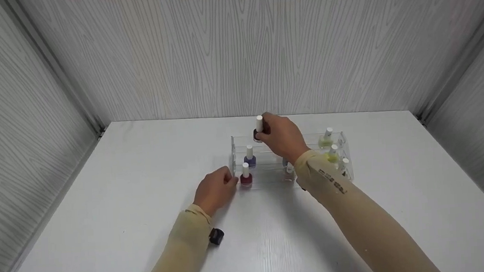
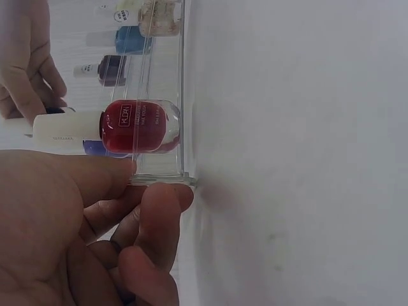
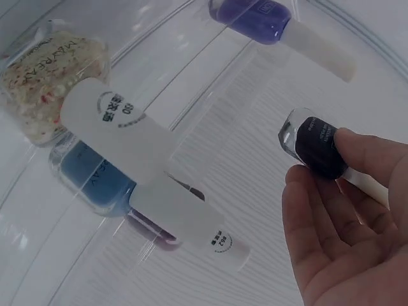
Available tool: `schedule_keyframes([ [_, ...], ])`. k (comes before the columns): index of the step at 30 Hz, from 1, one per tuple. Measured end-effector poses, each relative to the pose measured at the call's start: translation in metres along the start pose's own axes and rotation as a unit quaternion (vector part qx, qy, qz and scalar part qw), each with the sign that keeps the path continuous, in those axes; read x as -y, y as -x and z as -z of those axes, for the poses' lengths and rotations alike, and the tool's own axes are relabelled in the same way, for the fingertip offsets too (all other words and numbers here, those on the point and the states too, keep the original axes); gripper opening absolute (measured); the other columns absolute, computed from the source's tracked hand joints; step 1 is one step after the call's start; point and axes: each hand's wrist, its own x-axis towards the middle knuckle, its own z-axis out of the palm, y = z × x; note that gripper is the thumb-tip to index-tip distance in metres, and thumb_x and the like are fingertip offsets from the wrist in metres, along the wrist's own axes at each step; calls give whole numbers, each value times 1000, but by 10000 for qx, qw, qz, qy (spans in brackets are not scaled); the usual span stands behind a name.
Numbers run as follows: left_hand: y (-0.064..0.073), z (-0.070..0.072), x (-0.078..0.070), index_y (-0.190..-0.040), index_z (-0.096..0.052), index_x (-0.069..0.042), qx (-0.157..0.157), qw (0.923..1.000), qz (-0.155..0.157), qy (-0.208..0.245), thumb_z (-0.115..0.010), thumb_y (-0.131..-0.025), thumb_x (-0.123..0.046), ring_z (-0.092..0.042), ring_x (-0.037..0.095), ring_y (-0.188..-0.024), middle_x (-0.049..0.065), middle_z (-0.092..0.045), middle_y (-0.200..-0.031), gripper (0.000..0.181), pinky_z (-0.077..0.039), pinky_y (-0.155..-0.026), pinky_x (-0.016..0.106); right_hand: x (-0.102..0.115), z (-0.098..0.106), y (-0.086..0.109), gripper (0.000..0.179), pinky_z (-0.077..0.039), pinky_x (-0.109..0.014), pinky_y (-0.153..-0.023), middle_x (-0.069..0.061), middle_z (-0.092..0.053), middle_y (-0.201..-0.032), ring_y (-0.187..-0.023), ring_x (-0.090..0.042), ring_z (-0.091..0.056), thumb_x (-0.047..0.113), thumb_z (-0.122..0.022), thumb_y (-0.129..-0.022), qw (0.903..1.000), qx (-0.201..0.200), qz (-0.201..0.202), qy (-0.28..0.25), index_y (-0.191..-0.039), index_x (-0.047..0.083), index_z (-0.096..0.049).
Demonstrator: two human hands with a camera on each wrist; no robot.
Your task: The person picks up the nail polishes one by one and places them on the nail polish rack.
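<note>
My right hand point(image 1: 284, 135) pinches a dark nail polish bottle point(image 3: 319, 146) with a white cap, held up over the back left of a clear tiered display rack point(image 1: 270, 178). The left hand point(image 1: 216, 190) grips the rack's left side edge between thumb and fingers, close to a red nail polish bottle point(image 2: 137, 127) on the front tier. Behind the red one stands a purple bottle point(image 1: 250, 161). In the right wrist view, a blue bottle point(image 3: 92, 178) and a glittery flecked bottle point(image 3: 54, 80) stand in the rack; the right forearm partly hides the middle bottles in the head view.
Pale yellow-green bottles point(image 1: 325, 141) stand at the rack's right end. A small black object point(image 1: 216, 236) shows beside the left sleeve. The white table point(image 1: 144, 180) is bounded by a grey wood-grain panel point(image 1: 220, 49) behind and panels at both sides.
</note>
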Motion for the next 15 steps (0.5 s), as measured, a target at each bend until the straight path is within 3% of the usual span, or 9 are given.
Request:
schedule_keyframes([
  [15,0,0,2,-83,-58,-16,-28,9999,-74,96,-64,-102,-28,-51,16,-69,-1,-57,-73,23,-39,-63,33,-3,-24,-17,19,-55,-43,-81,-7,-73,-100,-87,-22,-66,20,-73,-98,9977,301,63,597,-111,8,-65],
])
